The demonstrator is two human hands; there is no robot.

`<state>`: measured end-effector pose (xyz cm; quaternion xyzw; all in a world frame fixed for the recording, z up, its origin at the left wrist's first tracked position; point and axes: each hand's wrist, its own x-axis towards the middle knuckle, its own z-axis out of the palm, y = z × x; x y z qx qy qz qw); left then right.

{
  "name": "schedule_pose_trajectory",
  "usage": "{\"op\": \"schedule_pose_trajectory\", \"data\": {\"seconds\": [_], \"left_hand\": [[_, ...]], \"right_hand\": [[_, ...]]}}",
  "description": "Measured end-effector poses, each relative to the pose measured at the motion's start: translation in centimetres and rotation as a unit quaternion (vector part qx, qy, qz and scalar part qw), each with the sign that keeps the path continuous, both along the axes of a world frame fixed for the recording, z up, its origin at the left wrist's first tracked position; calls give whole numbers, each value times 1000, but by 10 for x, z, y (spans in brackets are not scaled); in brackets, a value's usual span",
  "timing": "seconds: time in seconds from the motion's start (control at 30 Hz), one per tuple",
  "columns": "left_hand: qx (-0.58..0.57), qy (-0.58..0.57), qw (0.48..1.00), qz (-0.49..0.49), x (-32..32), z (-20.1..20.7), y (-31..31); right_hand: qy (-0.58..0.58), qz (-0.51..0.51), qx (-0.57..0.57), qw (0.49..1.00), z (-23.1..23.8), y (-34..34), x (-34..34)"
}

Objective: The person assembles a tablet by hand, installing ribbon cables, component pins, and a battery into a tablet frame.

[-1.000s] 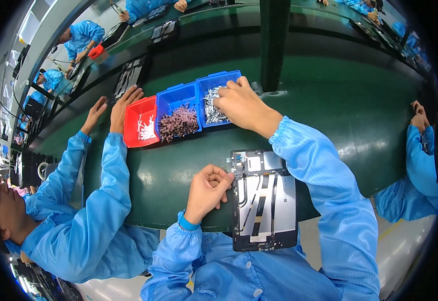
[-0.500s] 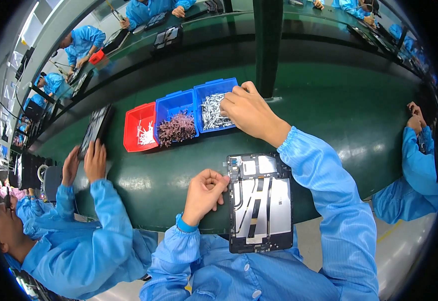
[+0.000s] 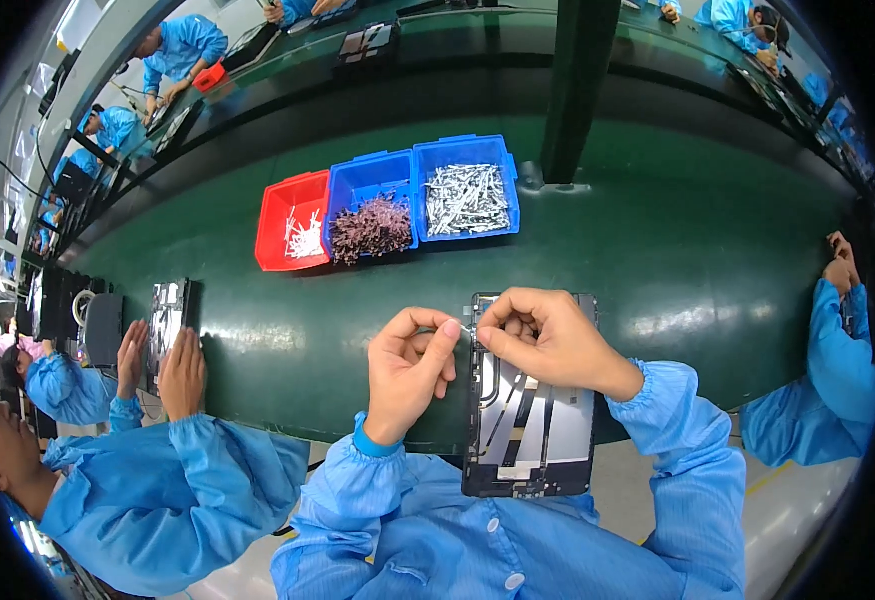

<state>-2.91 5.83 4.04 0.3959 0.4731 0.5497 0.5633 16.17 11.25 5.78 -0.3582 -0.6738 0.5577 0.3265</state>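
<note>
Directly below both hands: dark flat panel (image 3: 529, 420), long axis running from the bench (image 3: 257, 330) edge toward the body. Left hand (image 3: 409, 368) and right hand (image 3: 547, 340) meeting at its far left corner, each grip pinched on something too small to identify; right hand nearer.

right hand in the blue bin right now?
No, the right hand is over the flat device panel, close to the left hand, well away from the blue bin.

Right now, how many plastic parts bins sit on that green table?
3, side by side: a red plastic bin on the left, a blue bin of dark parts in the middle, a blue bin of silvery parts on the right.
</note>
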Motion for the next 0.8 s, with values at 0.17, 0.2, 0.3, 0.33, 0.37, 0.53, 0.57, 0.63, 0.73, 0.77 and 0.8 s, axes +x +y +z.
{"op": "schedule_pose_trajectory", "data": {"seconds": [0.17,0.2,0.3,0.33,0.37,0.53,0.57,0.63,0.73,0.77,0.8], "left_hand": [[0,33,999,0,-2,3,-3],[0,34,999,0,-3,5,-4],[-57,-16,998,-15,-8,11,-2],[-74,-34,996,-35,-12,10,-2],[-91,-52,993,-55,-15,9,-2],[-153,-115,974,-124,-27,12,4],[-159,-131,967,-152,-29,13,6],[-157,-122,968,-153,-29,18,7],[-126,-33,987,-92,-36,24,15],[-95,46,994,-27,-41,27,20],[-52,84,993,60,-46,25,29]], "right_hand": [[42,0,-33,999,-4,-1,-5],[45,5,-39,998,-4,-2,-5],[-7,24,72,997,2,0,-1],[-6,24,71,997,4,0,-1],[-32,40,109,993,6,0,0],[20,35,267,963,-4,-1,-4],[21,34,268,962,-2,-2,-3],[36,-2,282,959,2,-7,-2],[75,-45,209,974,3,-15,2],[84,-75,164,980,4,-15,4],[127,-90,162,975,-2,-14,10]]}}
